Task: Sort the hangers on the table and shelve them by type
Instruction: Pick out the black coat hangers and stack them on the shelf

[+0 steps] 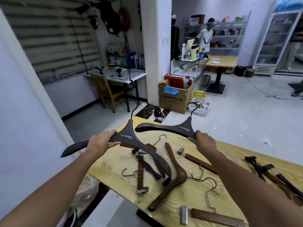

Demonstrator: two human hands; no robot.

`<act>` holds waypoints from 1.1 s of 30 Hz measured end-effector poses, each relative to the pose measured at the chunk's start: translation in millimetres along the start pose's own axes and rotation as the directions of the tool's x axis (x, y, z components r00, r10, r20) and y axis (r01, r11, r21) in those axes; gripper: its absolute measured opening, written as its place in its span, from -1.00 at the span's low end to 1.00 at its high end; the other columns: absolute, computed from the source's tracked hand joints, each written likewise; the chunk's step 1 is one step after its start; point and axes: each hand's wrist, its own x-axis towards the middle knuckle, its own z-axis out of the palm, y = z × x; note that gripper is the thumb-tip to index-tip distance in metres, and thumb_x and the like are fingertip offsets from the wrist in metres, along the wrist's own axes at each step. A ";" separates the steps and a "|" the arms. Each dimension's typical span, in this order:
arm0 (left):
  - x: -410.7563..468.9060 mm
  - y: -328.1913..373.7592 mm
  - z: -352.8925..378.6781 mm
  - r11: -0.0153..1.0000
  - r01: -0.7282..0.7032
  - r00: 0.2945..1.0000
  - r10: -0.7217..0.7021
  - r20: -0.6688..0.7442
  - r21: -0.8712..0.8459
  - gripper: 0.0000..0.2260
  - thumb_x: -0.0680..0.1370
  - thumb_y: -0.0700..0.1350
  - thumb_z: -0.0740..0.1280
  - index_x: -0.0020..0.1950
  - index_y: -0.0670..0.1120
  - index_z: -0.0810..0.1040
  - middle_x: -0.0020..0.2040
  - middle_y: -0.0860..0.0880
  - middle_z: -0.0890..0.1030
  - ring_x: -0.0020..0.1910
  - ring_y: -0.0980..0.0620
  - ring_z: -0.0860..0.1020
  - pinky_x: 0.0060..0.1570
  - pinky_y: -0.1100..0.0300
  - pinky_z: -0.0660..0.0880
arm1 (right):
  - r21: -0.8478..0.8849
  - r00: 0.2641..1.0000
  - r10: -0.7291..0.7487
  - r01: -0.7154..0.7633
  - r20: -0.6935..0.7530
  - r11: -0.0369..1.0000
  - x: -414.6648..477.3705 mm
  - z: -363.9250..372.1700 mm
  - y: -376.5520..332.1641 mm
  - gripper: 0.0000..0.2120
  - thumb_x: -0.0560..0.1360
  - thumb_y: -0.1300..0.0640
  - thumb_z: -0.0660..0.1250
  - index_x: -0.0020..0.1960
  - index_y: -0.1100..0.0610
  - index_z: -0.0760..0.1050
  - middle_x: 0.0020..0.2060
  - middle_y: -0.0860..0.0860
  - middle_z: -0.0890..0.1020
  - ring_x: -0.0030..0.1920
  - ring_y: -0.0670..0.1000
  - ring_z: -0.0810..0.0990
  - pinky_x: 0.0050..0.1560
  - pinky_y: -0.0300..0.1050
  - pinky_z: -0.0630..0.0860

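I hold two dark brown coat hangers up above the yellow wooden table (pixel 113 171). My left hand (pixel 101 141) grips the left dark hanger (pixel 126 136) near its neck, its hook pointing up and away. My right hand (pixel 204 141) grips the right dark hanger (pixel 173 127) by its right arm end. Below them on the table lie a reddish-brown coat hanger (pixel 175 176) and several reddish-brown clip hangers (pixel 141 176) with metal clips and wire hooks. More clip hangers (pixel 277 176) lie at the right edge.
A cardboard box (pixel 174 97) and a white bin (pixel 199 106) stand on the floor beyond the table. A desk with a wooden chair (pixel 106 90) is at the back left. A person stands by a counter (pixel 186 66) far back. A plastic bag (pixel 85 192) sits left of the table.
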 end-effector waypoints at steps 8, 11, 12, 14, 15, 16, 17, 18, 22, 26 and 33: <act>-42.6 -51.7 -22.0 0.973 0.231 0.972 -0.232 0.024 0.015 -0.61 0.51 0.25 0.23 0.24 0.08 0.42 0.12 0.06 0.60 0.10 0.00 0.58 -0.04 0.09 0.47 | 0.052 0.993 -0.120 0.121 -0.011 0.991 18.1 8.4 -74.5 -0.63 0.54 -0.16 0.26 0.03 0.16 0.45 -0.09 0.10 0.61 -0.08 0.17 0.59 -0.22 -0.07 0.43; -66.3 -67.0 -34.6 0.945 0.325 0.945 -0.325 0.023 0.025 -0.62 0.52 0.23 0.23 0.26 0.07 0.42 0.12 0.05 0.59 0.11 -0.01 0.57 -0.03 0.09 0.46 | 0.055 0.978 -0.210 0.210 -0.007 0.976 24.0 13.0 -100.7 -0.64 0.53 -0.16 0.27 0.04 0.15 0.45 -0.08 0.09 0.61 -0.07 0.16 0.60 -0.23 -0.08 0.43; -73.6 -71.6 -38.3 0.935 0.353 0.935 -0.354 0.023 0.029 -0.62 0.53 0.23 0.22 0.25 0.06 0.41 0.11 0.04 0.59 0.10 -0.02 0.57 -0.03 0.08 0.46 | 0.060 0.972 -0.236 0.236 0.001 0.970 25.1 14.0 -109.6 -0.65 0.53 -0.16 0.27 0.04 0.15 0.45 -0.08 0.08 0.61 -0.07 0.15 0.60 -0.21 -0.07 0.45; -90.3 -75.9 -45.8 0.910 0.412 0.910 -0.413 0.017 0.043 -0.63 0.54 0.21 0.22 0.25 0.04 0.41 0.09 0.02 0.59 0.08 -0.04 0.57 -0.04 0.08 0.45 | 0.072 0.957 -0.290 0.288 0.016 0.955 26.2 15.9 -127.0 -0.65 0.52 -0.16 0.28 0.04 0.14 0.45 -0.09 0.08 0.61 -0.07 0.15 0.60 -0.19 -0.07 0.47; -99.1 -75.0 -50.0 0.895 0.443 0.896 -0.444 0.009 0.043 -0.63 0.54 0.21 0.22 0.24 0.04 0.41 0.08 0.02 0.60 0.08 -0.04 0.57 -0.04 0.08 0.45 | 0.075 0.946 -0.324 0.321 0.023 0.944 26.8 17.2 -134.4 -0.65 0.52 -0.16 0.29 0.04 0.14 0.45 -0.09 0.07 0.61 -0.06 0.15 0.61 -0.20 -0.07 0.47; -108.4 -73.6 -54.1 0.880 0.473 0.881 -0.473 -0.002 0.043 -0.63 0.54 0.21 0.22 0.24 0.04 0.41 0.08 0.01 0.60 0.08 -0.04 0.57 -0.05 0.08 0.46 | 0.079 0.934 -0.357 0.354 0.031 0.932 27.2 18.4 -141.6 -0.65 0.52 -0.16 0.29 0.05 0.13 0.46 -0.10 0.07 0.61 -0.06 0.14 0.61 -0.22 -0.09 0.45; -116.9 -72.8 -57.1 0.867 0.496 0.868 -0.496 -0.010 0.042 -0.63 0.54 0.21 0.22 0.24 0.04 0.41 0.07 0.01 0.60 0.07 -0.04 0.57 -0.06 0.08 0.46 | 0.081 0.922 -0.384 0.380 0.039 0.921 27.2 19.3 -148.2 -0.65 0.52 -0.16 0.29 0.06 0.13 0.46 -0.10 0.07 0.61 -0.06 0.14 0.60 -0.24 -0.10 0.44; -127.3 -71.5 -60.8 0.852 0.523 0.853 -0.522 -0.019 0.042 -0.63 0.54 0.21 0.23 0.24 0.04 0.41 0.07 0.02 0.60 0.07 -0.04 0.57 -0.07 0.09 0.46 | 0.085 0.909 -0.414 0.409 0.049 0.909 26.4 18.3 -155.4 -0.65 0.52 -0.16 0.29 0.06 0.12 0.46 -0.10 0.06 0.61 -0.06 0.14 0.60 -0.25 -0.11 0.42; -165.0 -61.9 -78.8 0.786 0.617 0.787 -0.614 -0.058 0.045 -0.64 0.52 0.21 0.25 0.22 0.04 0.43 0.06 0.02 0.60 0.06 -0.04 0.57 -0.08 0.10 0.45 | 0.130 0.854 -0.518 0.509 0.048 0.851 25.7 14.3 -178.2 -0.63 0.51 -0.18 0.29 0.08 0.11 0.47 -0.08 0.07 0.62 -0.06 0.14 0.61 -0.23 -0.10 0.45; -207.4 -41.2 -92.4 0.708 0.705 0.708 -0.699 -0.104 0.043 -0.63 0.51 0.20 0.28 0.22 0.02 0.44 0.07 0.01 0.61 0.08 -0.06 0.58 -0.05 0.08 0.47 | 0.180 0.809 -0.586 0.572 0.038 0.801 20.3 12.7 -196.3 -0.66 0.51 -0.15 0.30 0.05 0.13 0.49 -0.09 0.08 0.62 -0.07 0.15 0.60 -0.22 -0.11 0.43; -310.2 -7.3 -116.2 0.515 0.855 0.519 -0.844 -0.132 0.067 -0.61 0.50 0.19 0.31 0.24 0.02 0.45 0.09 -0.02 0.62 0.11 -0.05 0.59 -0.02 0.07 0.49 | 0.238 0.695 -0.713 0.680 0.094 0.694 -27.0 19.2 -249.5 -0.64 0.52 -0.16 0.29 0.04 0.15 0.51 -0.07 0.12 0.63 -0.03 0.19 0.60 -0.20 -0.11 0.40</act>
